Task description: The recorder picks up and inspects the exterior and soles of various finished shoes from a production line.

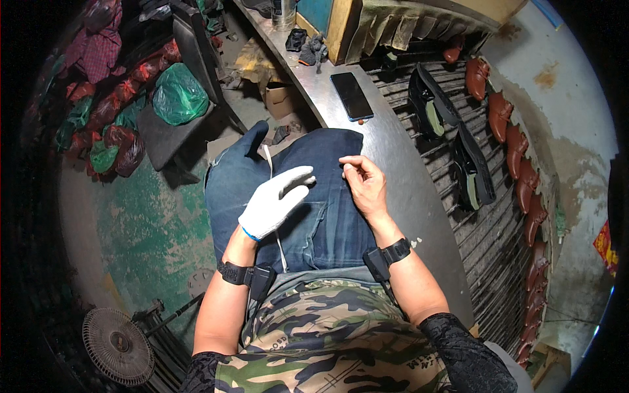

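Note:
My left hand (274, 203) wears a white knitted glove with a blue cuff edge. It hovers over the dark blue denim (314, 147) covering my lap, thumb apart from the fingers, with nothing visible between them. Bare, my right hand (367, 187) is raised to the right, its fingers loosely bent and its thumb tip close to the index finger. I see nothing in it. A white cord (268, 160) hangs down the denim. Beyond my right hand, a dark-screened phone (352, 97) lies on the metal bench (409, 177), beside a small brown bit.
Black shoes (472, 167) stand on a slatted rack (445, 190) at right, with a row of brown shoes (515, 147) along the wall. A chair holds a green bag (180, 95) at left; more bags lie behind. Lower left is a fan (118, 346). Dark gloves (313, 51) lie up the bench.

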`<control>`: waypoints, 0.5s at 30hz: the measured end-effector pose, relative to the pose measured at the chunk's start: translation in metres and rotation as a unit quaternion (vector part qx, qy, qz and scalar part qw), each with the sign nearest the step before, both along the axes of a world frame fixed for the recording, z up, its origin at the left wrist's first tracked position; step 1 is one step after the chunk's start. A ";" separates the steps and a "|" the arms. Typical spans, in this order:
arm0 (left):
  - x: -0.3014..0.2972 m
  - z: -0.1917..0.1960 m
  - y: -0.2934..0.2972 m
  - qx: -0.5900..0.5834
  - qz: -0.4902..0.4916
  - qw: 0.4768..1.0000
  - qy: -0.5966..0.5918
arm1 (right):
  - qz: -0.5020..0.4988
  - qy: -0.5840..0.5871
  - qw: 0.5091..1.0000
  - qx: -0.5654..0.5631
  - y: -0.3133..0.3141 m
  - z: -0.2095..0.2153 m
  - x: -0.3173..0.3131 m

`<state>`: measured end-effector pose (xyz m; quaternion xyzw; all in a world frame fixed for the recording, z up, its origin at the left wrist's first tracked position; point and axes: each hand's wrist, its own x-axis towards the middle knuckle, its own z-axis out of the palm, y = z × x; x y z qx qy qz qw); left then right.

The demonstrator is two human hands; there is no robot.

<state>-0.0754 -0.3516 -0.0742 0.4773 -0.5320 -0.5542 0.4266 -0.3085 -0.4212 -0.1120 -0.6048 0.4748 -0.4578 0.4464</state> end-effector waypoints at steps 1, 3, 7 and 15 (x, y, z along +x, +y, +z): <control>0.000 0.001 0.000 0.000 0.000 1.000 0.000 | 0.000 -0.002 1.000 0.002 0.000 0.000 0.000; 0.000 0.005 0.000 -0.004 -0.010 1.000 -0.028 | -0.001 -0.005 1.000 0.004 0.000 0.000 0.000; 0.000 0.002 -0.001 -0.009 -0.006 0.999 -0.037 | 0.000 0.006 1.000 0.011 0.000 0.002 -0.001; 0.000 0.006 -0.001 0.000 -0.011 1.000 -0.030 | -0.003 0.014 1.000 0.006 0.001 0.006 0.000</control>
